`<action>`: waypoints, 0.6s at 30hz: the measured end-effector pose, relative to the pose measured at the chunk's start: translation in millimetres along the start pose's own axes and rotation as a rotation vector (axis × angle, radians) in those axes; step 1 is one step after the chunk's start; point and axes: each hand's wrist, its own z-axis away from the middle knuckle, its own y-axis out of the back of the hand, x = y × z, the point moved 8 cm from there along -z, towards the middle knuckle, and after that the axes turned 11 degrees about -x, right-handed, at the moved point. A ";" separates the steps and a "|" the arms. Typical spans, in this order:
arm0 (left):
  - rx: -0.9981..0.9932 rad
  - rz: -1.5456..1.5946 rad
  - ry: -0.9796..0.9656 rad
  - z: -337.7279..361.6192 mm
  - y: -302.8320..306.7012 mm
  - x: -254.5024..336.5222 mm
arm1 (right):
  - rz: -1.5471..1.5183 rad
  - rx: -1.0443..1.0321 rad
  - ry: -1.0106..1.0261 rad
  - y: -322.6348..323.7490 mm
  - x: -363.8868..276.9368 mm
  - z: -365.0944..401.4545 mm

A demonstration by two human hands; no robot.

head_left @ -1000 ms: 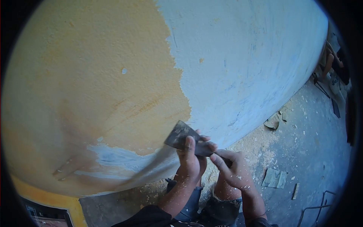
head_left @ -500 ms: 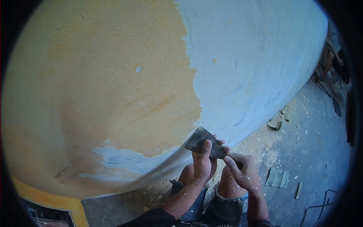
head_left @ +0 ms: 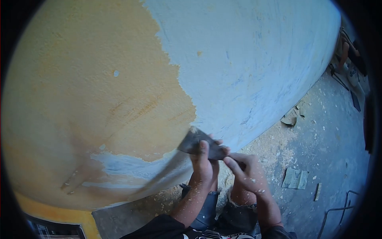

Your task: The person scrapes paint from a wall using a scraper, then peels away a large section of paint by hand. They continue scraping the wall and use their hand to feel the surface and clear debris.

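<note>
flat scraper in two hands beside a patchy wall

head view: the scraper (head_left: 194, 142) is low at the middle, in front of the wall (head_left: 119, 99). the left hand (head_left: 203, 169) has its grip clamped on the broad blade, thumb flat on the face; the right hand (head_left: 250, 173) has its grip closed round the narrow handle end. i cannot tell whether the blade touches the wall. below are frayed denim shorts (head_left: 203, 211), with the knees close under the hands.

on the right, the floor (head_left: 334, 147) carries a creased printed paper (head_left: 295, 178), a thin pale strip (head_left: 318, 192), bent metal rods (head_left: 347, 208) and curled scraps (head_left: 289, 118) near the wall's foot. another person's arm (head_left: 344, 55) shows at the far right edge.

the wall is rough ochre on one side and smoother bluish white on the other, with a jagged border. pale crumbs speckle the smooth grey floor and both forearms.
</note>
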 end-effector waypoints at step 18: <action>0.014 -0.028 0.006 3.8 -1.4 7.8 | -0.033 -0.090 -0.045 1.4 10.1 2.4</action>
